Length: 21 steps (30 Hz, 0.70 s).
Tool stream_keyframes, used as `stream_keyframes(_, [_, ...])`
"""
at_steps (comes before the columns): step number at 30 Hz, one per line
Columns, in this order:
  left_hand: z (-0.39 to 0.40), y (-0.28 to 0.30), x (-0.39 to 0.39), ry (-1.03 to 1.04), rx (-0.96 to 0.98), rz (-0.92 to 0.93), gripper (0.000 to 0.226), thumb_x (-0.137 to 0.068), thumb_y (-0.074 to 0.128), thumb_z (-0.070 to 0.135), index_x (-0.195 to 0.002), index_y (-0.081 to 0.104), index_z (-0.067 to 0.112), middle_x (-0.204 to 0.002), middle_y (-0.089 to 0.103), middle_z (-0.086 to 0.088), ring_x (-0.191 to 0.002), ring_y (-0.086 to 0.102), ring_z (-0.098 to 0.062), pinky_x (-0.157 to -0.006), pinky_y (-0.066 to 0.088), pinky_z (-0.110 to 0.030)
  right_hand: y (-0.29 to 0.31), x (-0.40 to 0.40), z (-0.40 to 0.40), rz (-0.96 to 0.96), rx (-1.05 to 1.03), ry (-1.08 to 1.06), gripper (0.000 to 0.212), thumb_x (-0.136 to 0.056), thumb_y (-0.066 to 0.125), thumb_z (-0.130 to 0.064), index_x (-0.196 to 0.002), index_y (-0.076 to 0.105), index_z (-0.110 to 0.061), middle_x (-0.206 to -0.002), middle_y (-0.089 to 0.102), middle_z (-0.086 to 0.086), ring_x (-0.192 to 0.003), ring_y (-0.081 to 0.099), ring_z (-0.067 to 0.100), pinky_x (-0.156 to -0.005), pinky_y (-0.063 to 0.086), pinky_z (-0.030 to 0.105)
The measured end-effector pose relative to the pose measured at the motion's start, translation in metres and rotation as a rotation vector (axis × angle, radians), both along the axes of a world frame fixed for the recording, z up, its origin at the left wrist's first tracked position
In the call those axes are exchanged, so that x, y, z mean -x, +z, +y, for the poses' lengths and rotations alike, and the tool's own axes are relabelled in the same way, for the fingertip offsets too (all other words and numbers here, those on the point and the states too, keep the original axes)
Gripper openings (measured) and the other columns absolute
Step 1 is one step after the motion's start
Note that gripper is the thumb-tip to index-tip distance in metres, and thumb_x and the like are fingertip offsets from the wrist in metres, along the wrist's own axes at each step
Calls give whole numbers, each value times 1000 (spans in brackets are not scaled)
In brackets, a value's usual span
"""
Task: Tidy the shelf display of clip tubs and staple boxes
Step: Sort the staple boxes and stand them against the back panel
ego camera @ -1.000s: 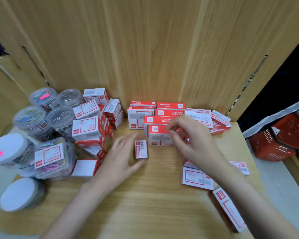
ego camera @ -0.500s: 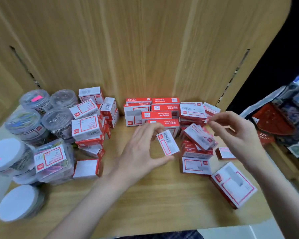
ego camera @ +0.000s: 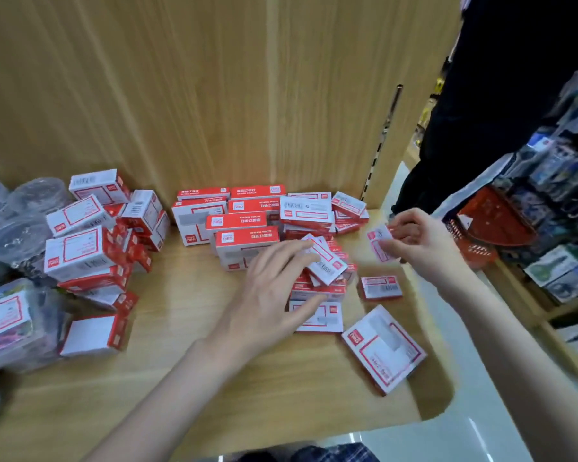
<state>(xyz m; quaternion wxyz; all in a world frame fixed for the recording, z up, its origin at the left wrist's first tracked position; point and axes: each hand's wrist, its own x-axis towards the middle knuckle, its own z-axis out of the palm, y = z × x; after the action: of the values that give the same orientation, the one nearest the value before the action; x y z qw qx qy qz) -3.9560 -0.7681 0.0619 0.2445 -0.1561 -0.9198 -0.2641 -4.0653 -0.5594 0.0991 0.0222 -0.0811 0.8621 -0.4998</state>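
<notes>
The left hand reaches with fingers spread and nearly straight, fingertips touching a tilted small red-and-white cardboard staple box atop a loose heap mid-shelf. The right hand pinches another small white-and-red staple box between thumb and fingers, above the wooden shelf — its far edge hidden. Clear plastic clip tubs sit blurred, cut off at left.

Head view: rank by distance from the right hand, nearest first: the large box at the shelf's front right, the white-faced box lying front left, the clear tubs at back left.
From the right hand:
1. Large box, just below it, front right.
2. White-faced box, front left, past the left hand.
3. Clear tubs, back left corner.
</notes>
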Motion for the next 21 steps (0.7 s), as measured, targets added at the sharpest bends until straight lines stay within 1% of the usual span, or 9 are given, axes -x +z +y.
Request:
stream_keyframes(3, [8,-6,-5,61,31,-40,41,-84,56,36,-116,57,11,-126,53,-5,-121,42,-17,-101,32,-34,-17,19,-10,15,-123,160,14,-80,66,-3,-91,61,-7,-79,64,4,-57,54,-1,-52,38,6])
stream_keyframes(6, [16,-4,-13,139,19,-57,39,-85,55,32,-117,57,10,-129,51,-5,-123,42,-19,-104,31,-33,-23,30,-16,120,-214,212,9,-81,64,-4,-88,63,-10,-88,62,6,-72,53,12,-61,39,6])
stream_keyframes(8, [23,-1,-24,220,-20,-18,34,-85,54,26,-113,60,8,-125,53,-5,-118,47,-22,-102,32,-31,-25,31,-8,194,-230,233,10,-82,64,-7,-85,61,-16,-93,61,6,-78,56,17,-72,47,18])
stream_keyframes(10, [29,-5,-37,310,-66,36,27,-85,52,20,-106,63,7,-114,56,-4,-107,52,-21,-96,35,-30,-23,25,6,227,-258,269,9,-82,62,-7,-86,61,-15,-93,61,6,-79,58,18,-75,50,32])
stream_keyframes(14, [41,-28,-55,350,-68,35,20,-84,50,17,-100,63,15,-105,57,0,-95,52,-19,-85,40,-31,-15,-10,32,261,-291,398,8,-81,64,-12,-84,58,-15,-87,62,6,-78,59,18,-64,43,15])
stream_keyframes(15, [43,-34,-57,333,-44,9,21,-83,50,18,-101,60,19,-108,55,2,-97,51,-19,-86,39,-31,-14,-23,35,245,-329,429,14,-80,67,-21,-86,56,-15,-85,60,3,-78,57,17,-62,41,16])
stream_keyframes(17, [43,-42,-56,307,-6,-54,25,-82,50,21,-106,56,23,-116,51,6,-102,48,-18,-90,37,-30,-13,-50,38,125,-475,517,43,-73,67,-49,-95,46,-18,-91,52,-5,-84,48,14,-67,37,22])
stream_keyframes(19, [42,-44,-55,297,-8,-122,31,-81,50,24,-110,57,21,-120,51,5,-108,46,-18,-94,35,-28,-17,-71,34,93,-763,597,80,-64,54,-75,-118,33,-20,-109,40,-6,-101,39,14,-83,34,25])
stream_keyframes(21, [41,-44,-54,305,-21,-167,34,-81,49,26,-112,59,17,-121,51,2,-110,46,-17,-95,35,-28,-23,-83,27,180,-926,579,109,-56,36,-86,-139,10,-20,-120,34,-1,-110,34,19,-91,33,31])
